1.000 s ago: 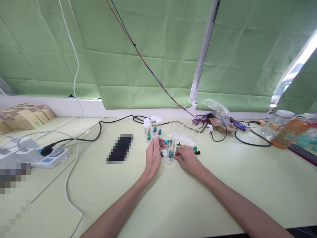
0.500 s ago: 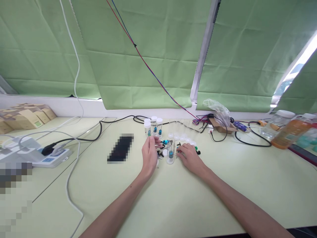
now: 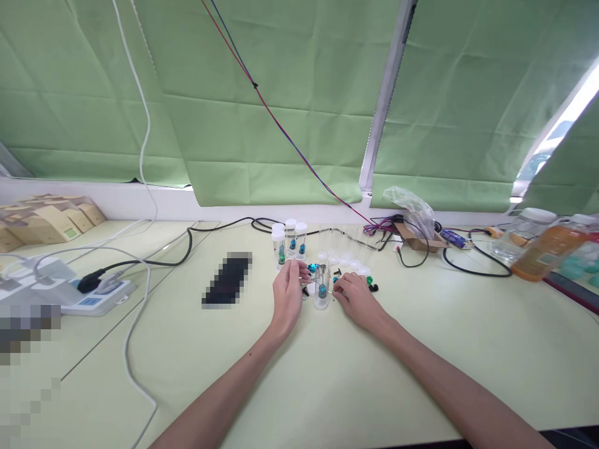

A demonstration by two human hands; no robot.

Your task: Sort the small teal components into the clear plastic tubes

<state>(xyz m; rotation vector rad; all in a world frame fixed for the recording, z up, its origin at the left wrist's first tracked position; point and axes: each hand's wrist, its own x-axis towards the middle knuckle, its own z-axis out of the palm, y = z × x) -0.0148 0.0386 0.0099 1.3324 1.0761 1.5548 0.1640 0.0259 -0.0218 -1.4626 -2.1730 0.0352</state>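
Note:
A clear tube (image 3: 321, 290) with a blue part inside stands upright on a white base between my two hands. My left hand (image 3: 287, 298) is just left of it, fingers loosely stretched and a little apart, with nothing seen in them. Close on the tube's right side is my right hand (image 3: 357, 297), its fingertips pressed together; whatever they hold is too small to make out. Small black parts (image 3: 306, 291) and shiny blue parts (image 3: 312, 267) lie around the tube, partly hidden by my left fingers. Green parts (image 3: 369, 280) and black parts lie beyond my right hand.
Several white-capped tubes (image 3: 301, 240) with coloured parts stand behind my left hand. Clear tubes (image 3: 349, 237) and white caps (image 3: 345, 259) sit farther back. A blurred dark rectangle (image 3: 228, 280) lies left, near a power strip (image 3: 100, 299). Cables, a cardboard box (image 3: 421, 240) and bottles (image 3: 552, 249) stand right.
My left hand has moved right, away from the capped tubes and toward the standing tube. My right hand has shifted slightly, its fingertips closer together.

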